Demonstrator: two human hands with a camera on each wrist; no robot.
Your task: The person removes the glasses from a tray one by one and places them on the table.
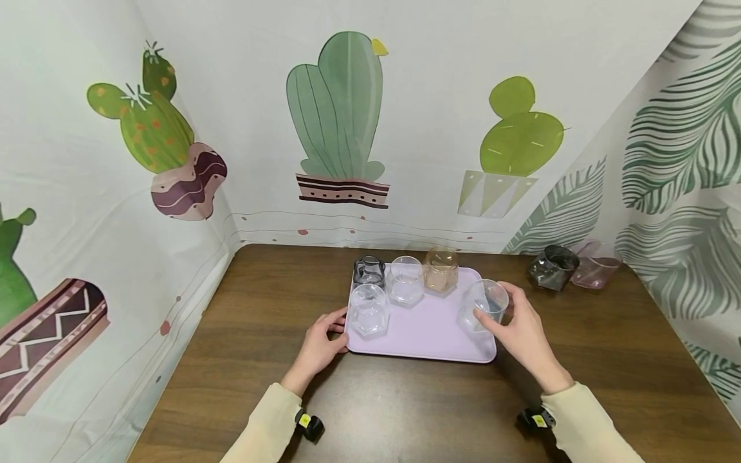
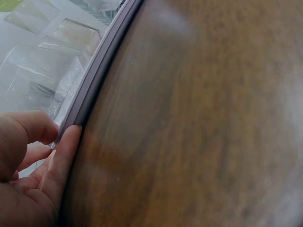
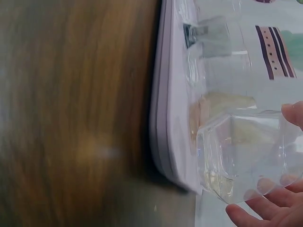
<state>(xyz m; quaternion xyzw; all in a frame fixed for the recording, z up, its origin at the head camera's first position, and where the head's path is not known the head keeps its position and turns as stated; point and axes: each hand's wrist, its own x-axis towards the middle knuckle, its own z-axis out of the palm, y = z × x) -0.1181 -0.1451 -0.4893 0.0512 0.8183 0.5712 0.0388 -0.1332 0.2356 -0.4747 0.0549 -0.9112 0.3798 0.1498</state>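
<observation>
On tray (image 1: 422,335): four glasses (image 1: 406,288) | aside: two tumblers (image 1: 554,267) | right grip (image 1: 520,328): clamps one cup (image 1: 488,297) | left grip (image 1: 321,341): clamps tray

From where I stand, I cannot read any word, number or brand. A small bright yellow label (image 1: 304,420) is on the small black wrist device (image 1: 313,429) beside the left cream-coloured sleeve (image 1: 263,424), but its marks are too small to make out. A second bright yellow label (image 1: 539,421) is on the similar black device (image 1: 527,422) by the right cream-coloured sleeve (image 1: 590,424); this one, too, is too small for reading.
</observation>
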